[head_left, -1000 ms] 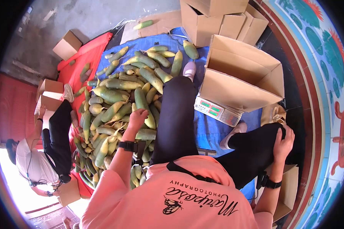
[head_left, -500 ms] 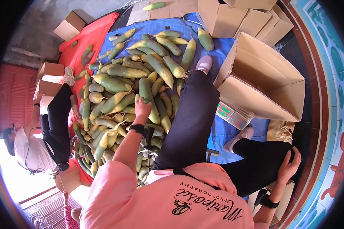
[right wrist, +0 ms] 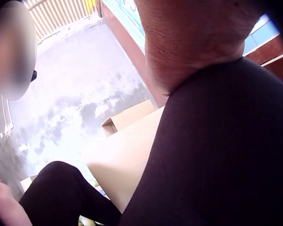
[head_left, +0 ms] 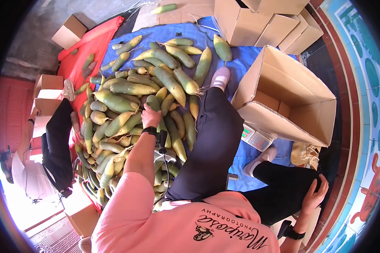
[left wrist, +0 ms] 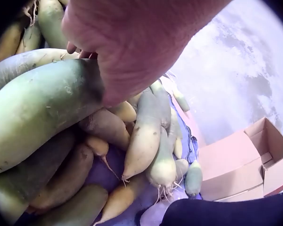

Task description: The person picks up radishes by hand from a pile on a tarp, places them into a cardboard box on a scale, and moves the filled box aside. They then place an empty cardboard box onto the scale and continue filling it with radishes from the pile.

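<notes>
My left hand grips one end of a large green radish on the heaped pile. In the left wrist view this green radish stretches out to the left from under my palm, which hides its near end and most of my fingers. Around it lie several more green radishes with pale yellow ends and thin roots. Over on the right, my right hand rests on my bent knee, holding nothing. In the right wrist view, only its wrist side shows above the dark trouser leg.
An open cardboard box stands on a digital scale right of my leg. More boxes are stacked behind. Blue sheeting and red cloth lie under the radishes. Another person sits at the left beside small boxes.
My left hand, loosely curled over the pile a second ago, has come down onto the large green radish and taken hold of it. The right hand stays on the knee.
</notes>
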Tool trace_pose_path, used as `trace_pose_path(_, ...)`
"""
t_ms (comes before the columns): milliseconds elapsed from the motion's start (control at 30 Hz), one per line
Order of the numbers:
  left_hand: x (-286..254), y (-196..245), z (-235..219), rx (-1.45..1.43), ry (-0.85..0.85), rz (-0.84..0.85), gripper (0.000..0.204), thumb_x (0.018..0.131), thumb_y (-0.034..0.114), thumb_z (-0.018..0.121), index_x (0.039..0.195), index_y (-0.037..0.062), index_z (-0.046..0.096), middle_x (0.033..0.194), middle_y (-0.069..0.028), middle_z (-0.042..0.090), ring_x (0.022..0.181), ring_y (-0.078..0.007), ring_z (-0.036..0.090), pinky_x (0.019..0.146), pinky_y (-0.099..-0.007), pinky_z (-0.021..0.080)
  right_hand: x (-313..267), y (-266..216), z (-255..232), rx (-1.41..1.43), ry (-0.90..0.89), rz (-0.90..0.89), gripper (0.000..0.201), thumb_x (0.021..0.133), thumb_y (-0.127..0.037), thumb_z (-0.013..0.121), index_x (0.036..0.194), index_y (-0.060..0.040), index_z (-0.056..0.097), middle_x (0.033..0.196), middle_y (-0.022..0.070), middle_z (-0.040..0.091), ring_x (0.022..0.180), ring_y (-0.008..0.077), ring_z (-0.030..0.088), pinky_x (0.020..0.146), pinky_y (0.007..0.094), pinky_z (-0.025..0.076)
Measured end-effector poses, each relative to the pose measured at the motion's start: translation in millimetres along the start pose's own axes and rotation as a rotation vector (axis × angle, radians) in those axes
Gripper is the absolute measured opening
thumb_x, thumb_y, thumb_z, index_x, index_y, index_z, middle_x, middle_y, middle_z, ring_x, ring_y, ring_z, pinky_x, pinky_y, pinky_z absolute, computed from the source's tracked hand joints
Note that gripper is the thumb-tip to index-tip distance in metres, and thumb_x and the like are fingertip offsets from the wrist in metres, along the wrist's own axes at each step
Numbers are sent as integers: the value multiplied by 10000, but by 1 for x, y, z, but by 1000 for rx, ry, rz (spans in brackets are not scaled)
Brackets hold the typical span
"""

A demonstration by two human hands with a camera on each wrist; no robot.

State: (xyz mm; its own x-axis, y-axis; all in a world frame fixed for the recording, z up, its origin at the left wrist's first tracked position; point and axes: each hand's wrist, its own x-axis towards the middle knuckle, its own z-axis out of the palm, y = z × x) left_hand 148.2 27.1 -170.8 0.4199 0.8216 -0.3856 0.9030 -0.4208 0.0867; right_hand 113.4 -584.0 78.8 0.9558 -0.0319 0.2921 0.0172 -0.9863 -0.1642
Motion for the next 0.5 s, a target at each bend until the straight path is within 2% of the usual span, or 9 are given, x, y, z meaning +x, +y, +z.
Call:
trace_pose_path(167, 26, 2, 5, -110, -38, -30, 986, 722, 371, 778, 1462, 103, 186, 1362, -216, 444, 1251, -348, 454, 1023, -414, 414, 3, -3, -2, -10, -20, 25, 216, 894, -81, 541, 1086, 13, 575, 1087, 170, 598, 1033, 354, 553, 920, 426, 423)
trace_pose_path(300, 37, -5, 5, -247, -86, -39, 1035, 634, 282, 811, 1454, 83, 210, 1327, -234, 480, 1231, -344, 487, 1019, -390, 424, 5, -4, -2, -17, -49, 35, 225, 887, -81, 534, 1086, 16, 574, 1099, 181, 592, 1043, 362, 547, 934, 429, 414)
trace_pose_path(400, 35, -19, -4, -402, -110, 127, 1114, 532, 290, 868, 1434, 75, 251, 1294, -243, 512, 1209, -349, 504, 1019, -399, 423, 6, -8, -2, -6, -40, 41, 227, 881, -74, 535, 1084, 20, 573, 1104, 184, 591, 1050, 363, 544, 939, 428, 412)
trace_pose_path(433, 32, -25, -4, -400, -107, 130, 1114, 532, 290, 868, 1434, 75, 251, 1294, -243, 512, 1209, -349, 504, 1019, -399, 423, 6, -10, -2, -3, -38, 44, 227, 881, -74, 535, 1084, 20, 573, 1104, 184, 591, 1050, 363, 544, 939, 428, 412)
trace_pose_path(500, 20, -36, -12, -339, -6, 219, 1120, 524, 292, 871, 1430, 73, 252, 1307, -243, 497, 1210, -355, 497, 1017, -404, 423, 7, -12, -2, 5, -28, 29, 224, 879, -71, 537, 1079, 22, 573, 1099, 186, 593, 1047, 363, 546, 934, 429, 414)
